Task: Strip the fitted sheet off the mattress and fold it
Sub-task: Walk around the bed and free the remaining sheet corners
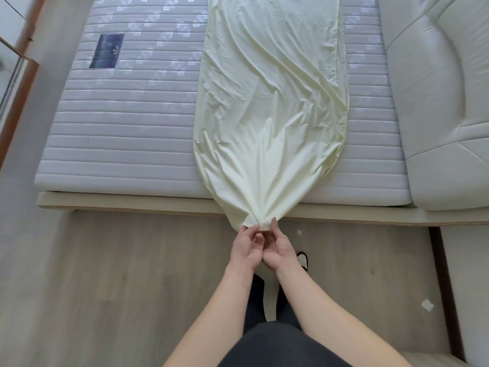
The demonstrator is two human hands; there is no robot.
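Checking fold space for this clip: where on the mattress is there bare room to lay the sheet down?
Widest bare mattress lies left of the sheet, around the dark label. A narrower strip runs between sheet and padded headboard. Crowded at the near edge, where both hands pinch the gathered end.

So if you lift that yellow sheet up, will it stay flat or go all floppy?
Probably floppy: the yellow sheet already bunches into soft folds where both hands pinch its end. It looks thin, so likely light, and it would drape rather than hold shape.

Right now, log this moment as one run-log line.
stage: folding | pale yellow fitted sheet: off, lengthwise on bare white quilted mattress | left hand, right hand: pinching gathered near end
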